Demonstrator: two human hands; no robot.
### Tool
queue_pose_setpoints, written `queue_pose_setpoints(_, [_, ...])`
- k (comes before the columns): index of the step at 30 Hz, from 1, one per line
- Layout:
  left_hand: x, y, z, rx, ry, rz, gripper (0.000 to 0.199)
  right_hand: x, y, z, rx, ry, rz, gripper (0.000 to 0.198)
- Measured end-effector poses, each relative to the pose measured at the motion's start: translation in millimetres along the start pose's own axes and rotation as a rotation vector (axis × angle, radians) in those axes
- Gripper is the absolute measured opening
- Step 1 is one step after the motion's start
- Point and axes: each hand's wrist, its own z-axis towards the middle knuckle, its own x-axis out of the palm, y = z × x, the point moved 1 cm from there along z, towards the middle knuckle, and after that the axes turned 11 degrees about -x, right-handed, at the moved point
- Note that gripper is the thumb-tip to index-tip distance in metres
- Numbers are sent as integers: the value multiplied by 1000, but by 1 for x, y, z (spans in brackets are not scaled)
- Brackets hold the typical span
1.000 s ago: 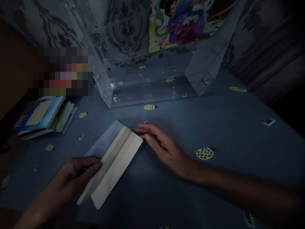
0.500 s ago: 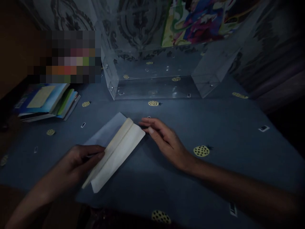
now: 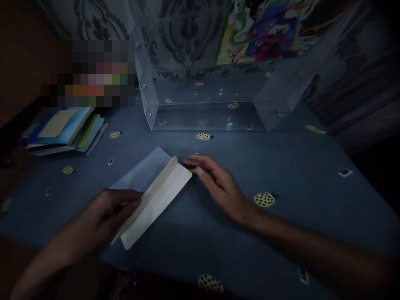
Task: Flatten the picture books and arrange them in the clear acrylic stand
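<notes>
Two bare hands work at an opened book [image 3: 162, 193], and it sits tilted over the near part of the blue pineapple-print tablecloth [image 3: 228, 246]! The left hand [image 3: 108, 212] pinches its pages between thumb and fingers; the right hand [image 3: 221, 187] is open, fingers loosely curved, right by the far corner, contact impossible to call. Behind stands a clear stand [image 3: 203, 118] with a colourful cover [image 3: 265, 35] up high, and over left, a stack of books [image 3: 67, 127]!
</notes>
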Motion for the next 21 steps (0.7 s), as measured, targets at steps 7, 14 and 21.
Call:
queue_pose_setpoints(7, [16, 3, -4, 41, -150, 88, 37, 1, -3, -1, -10, -8, -4, 32])
queue_pose_setpoints(14, [52, 28, -4, 309, -473, 372, 27, 0, 2, 0, 36, 19, -36, 34])
queue_pose_setpoints(21, [35, 25, 23, 408, -440, 389, 26, 3, -2, -2, 11, 73, -131, 35])
